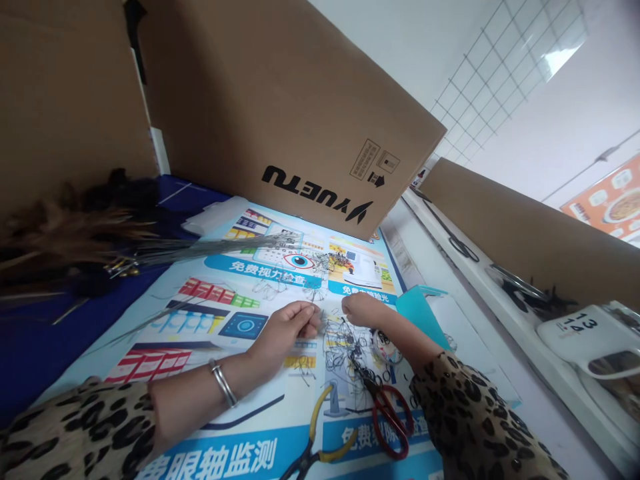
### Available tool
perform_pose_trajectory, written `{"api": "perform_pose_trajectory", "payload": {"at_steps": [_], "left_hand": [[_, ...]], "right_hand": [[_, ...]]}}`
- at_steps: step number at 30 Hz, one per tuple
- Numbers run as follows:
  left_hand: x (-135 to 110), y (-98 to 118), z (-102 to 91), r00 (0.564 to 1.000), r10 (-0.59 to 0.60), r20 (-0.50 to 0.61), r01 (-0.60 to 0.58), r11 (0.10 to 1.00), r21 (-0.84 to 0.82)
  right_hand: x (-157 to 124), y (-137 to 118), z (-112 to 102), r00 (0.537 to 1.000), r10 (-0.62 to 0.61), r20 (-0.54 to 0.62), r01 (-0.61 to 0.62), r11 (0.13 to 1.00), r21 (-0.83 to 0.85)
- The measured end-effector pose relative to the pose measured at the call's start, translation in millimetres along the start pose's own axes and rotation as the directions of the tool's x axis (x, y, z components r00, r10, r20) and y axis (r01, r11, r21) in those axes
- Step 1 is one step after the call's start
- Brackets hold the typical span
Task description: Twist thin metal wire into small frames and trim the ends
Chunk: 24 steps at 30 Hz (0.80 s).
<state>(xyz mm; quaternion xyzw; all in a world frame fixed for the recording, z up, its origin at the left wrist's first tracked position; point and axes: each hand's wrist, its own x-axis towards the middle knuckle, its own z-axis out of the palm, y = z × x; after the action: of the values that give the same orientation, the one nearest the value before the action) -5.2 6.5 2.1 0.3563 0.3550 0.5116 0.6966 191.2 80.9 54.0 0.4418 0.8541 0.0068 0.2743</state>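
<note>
Over the printed poster sheet [200, 400], my left hand [295, 323] is closed with thumb and forefinger pinched together. Whatever it pinches is too fine to make out. A short gap to the right, my right hand [363, 310] is curled shut, its fingertips turned away from view. Below the hands lies a loose tangle of thin dark wire loops [343, 340]. Beside my right wrist sits a small round container [386, 347]. Red-handled scissors [393, 417] rest on the tangle's near side. Yellow-handled pliers [320, 443] lie spread at the near edge.
Behind stands a large cardboard box [300, 120]. A bundle of straight thin wires [215, 247] and brown feathers [65, 233] lie at left on blue cloth [115, 307]. At right are a teal folder [423, 317], a ledge [465, 267] and a white jug [590, 340].
</note>
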Motion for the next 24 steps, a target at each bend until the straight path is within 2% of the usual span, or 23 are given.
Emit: {"api": "perform_pose_trajectory", "payload": {"at_steps": [9,16,24], "left_hand": [[1,-3,-1.1,1.000,0.007,0.026,-0.007,1.000,0.007],[0,-1,0.4,1.000,0.004,0.006,-0.004,1.000,0.010],[1,-4,-1.0,1.000,0.008,0.017,-0.008,0.999,0.034]], "right_hand": [[1,-11,11,0.994,0.087,-0.059,-0.083,0.995,0.059],[-5,-11,15,0.984,0.149,-0.092,-0.134,0.979,0.151],[-11,-9,22,0.952,0.241,-0.189,-0.179,0.939,0.293]]}}
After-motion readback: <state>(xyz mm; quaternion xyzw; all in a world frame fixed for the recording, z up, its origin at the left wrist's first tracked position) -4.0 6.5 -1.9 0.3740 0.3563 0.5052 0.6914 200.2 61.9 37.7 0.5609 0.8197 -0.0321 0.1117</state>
